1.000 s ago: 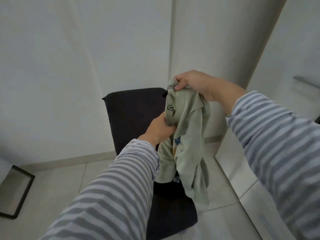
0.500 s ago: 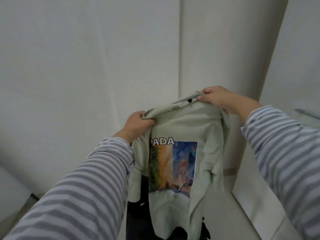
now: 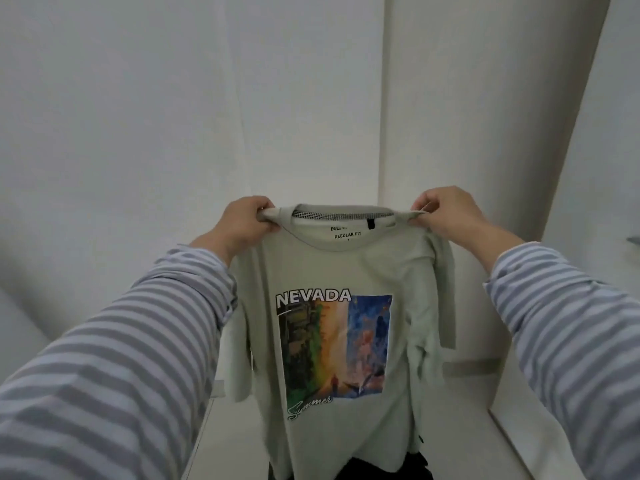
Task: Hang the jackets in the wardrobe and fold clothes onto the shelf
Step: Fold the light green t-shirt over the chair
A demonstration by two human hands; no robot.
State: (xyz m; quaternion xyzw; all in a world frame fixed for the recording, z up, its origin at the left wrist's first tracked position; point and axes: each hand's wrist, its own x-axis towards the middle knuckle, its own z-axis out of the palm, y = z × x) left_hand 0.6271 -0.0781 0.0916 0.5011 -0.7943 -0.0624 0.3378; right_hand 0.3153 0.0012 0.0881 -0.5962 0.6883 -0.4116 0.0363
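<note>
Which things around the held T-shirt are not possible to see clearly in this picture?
Head view:
- T-shirt hem: cut off by the bottom edge.
- Neck label: brand word partly folded away, the line under "REGULAR FIT" too small.
- Dark object below: mostly hidden by the shirt.
- Wardrobe and shelf: not in view.

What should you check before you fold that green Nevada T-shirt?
1. Left hand grips a shoulder of the pale green cotton T-shirt with the Nevada print: ok.
2. Right hand grips the other shoulder: ok.
3. Collar level, print facing you: ok.
4. Sleeves spread flat: not ok, they hang bunched.
5. Hem hanging free: cannot tell, out of view.
6. Shelf ready: cannot tell, not in view.
</note>
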